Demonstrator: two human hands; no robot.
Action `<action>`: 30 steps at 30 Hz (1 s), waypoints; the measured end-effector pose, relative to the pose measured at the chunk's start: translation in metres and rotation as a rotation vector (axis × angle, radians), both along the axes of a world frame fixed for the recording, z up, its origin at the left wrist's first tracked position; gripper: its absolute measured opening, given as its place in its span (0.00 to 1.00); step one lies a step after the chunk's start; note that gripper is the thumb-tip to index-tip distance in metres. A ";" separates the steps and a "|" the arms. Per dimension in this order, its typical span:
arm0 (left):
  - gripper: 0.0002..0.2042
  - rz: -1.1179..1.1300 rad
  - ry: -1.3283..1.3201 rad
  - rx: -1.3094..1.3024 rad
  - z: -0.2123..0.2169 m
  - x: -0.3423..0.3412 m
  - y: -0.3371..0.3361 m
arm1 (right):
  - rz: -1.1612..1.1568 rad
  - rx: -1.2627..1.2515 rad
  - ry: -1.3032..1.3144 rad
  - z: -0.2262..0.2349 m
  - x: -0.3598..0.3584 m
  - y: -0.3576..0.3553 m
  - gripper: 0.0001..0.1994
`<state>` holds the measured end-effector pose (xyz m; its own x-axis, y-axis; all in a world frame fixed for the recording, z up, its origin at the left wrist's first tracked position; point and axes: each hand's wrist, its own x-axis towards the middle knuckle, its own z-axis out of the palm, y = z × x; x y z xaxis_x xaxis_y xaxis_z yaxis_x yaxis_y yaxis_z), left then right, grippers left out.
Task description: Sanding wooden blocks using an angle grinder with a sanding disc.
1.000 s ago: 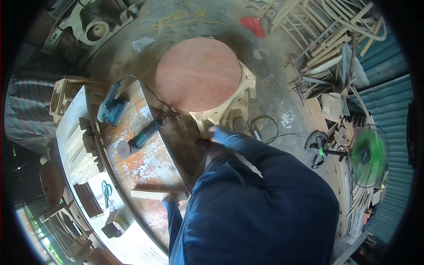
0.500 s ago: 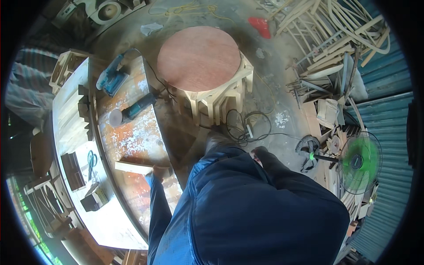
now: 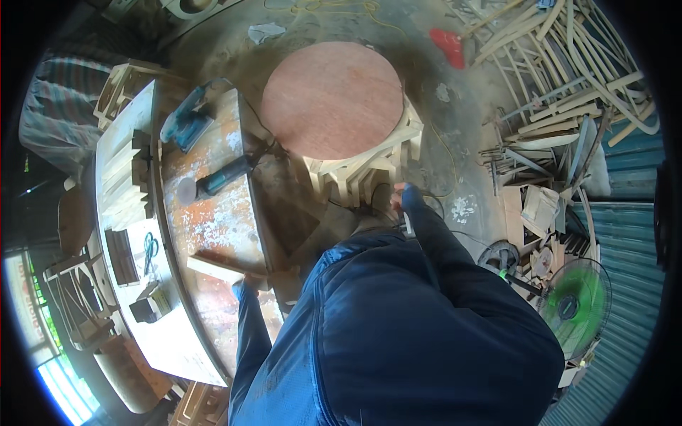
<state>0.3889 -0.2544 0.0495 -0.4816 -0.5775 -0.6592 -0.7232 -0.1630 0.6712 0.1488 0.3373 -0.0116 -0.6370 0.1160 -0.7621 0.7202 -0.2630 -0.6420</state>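
Note:
My left hand [image 3: 250, 282] is closed on the near end of a short, slightly curved wooden piece [image 3: 213, 268] on the paint-worn workbench [image 3: 213, 245]. Out in front of my body, my right hand [image 3: 398, 201] is close to the legs of a wooden frame [image 3: 355, 174]. Its fingers look partly bent, but they are small and blurred, so I cannot tell whether they hold anything. On that frame rests a round reddish plywood disc [image 3: 334, 99]. Farther along the bench lie an angle grinder [image 3: 222, 177] with a round sanding disc and a teal power sander [image 3: 186, 124].
A white panel [image 3: 174, 348] left of the bench carries wood strips [image 3: 126, 181], scissors [image 3: 150, 248] and a small box [image 3: 149, 305]. On the right stand a green fan [image 3: 572, 305] and a heap of wooden parts [image 3: 561, 106]. A yellow cord [image 3: 451, 153] runs over the floor.
My right hand has moved forward, from beside my body toward the frame's legs. My left hand stays on the wooden piece. The whole view has shifted slightly.

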 end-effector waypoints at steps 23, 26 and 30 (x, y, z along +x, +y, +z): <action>0.24 -0.454 0.446 0.126 0.116 -0.187 0.141 | 0.194 0.291 -0.052 -0.123 -0.096 0.039 0.08; 0.19 -0.457 0.419 0.059 0.110 -0.182 0.121 | 0.263 0.673 0.203 -0.132 -0.144 -0.022 0.18; 0.17 -0.481 0.356 0.024 0.146 -0.173 0.121 | -0.181 0.915 0.234 -0.140 -0.193 -0.025 0.33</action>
